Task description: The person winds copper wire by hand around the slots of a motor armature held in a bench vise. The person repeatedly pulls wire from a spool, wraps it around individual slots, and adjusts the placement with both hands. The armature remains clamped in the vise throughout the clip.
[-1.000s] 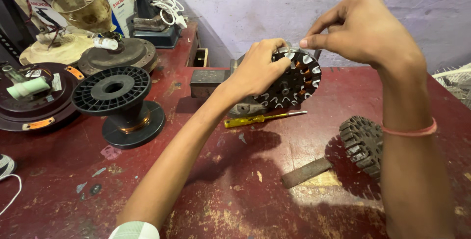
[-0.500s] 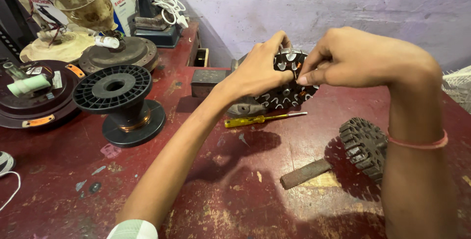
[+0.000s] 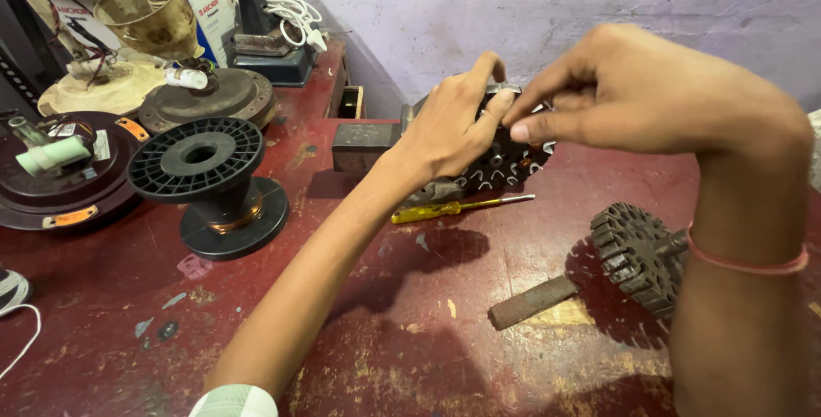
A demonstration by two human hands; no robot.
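Stator: (image 3: 505,165) dark slotted disc, held up on edge over the red bench (image 3: 359,331), near the back wall; largely hidden behind both hands.
Left hand: (image 3: 449,130) fingers wrapped over the stator's left side and top rim, grasping it; forearm reaches in from lower left.
Right hand: (image 3: 641,96) thumb and forefinger pinched together at the stator's upper rim; what sits between the tips is too small to tell. Pink band on the wrist.
Screwdriver: (image 3: 462,207) yellow handle, lying flat on the bench just below the stator, tip pointing right.
Rotor: (image 3: 637,254) toothed metal core on a rusty shaft, lying on the bench below the right forearm, well apart from the stator.
Spool: (image 3: 209,182) black plastic, upright, a little copper wire on its core, left of the left arm.
Metal block: (image 3: 363,145) grey, on the bench just left of the left hand.
Far left: round dark motor housing (image 3: 60,173) on the bench.
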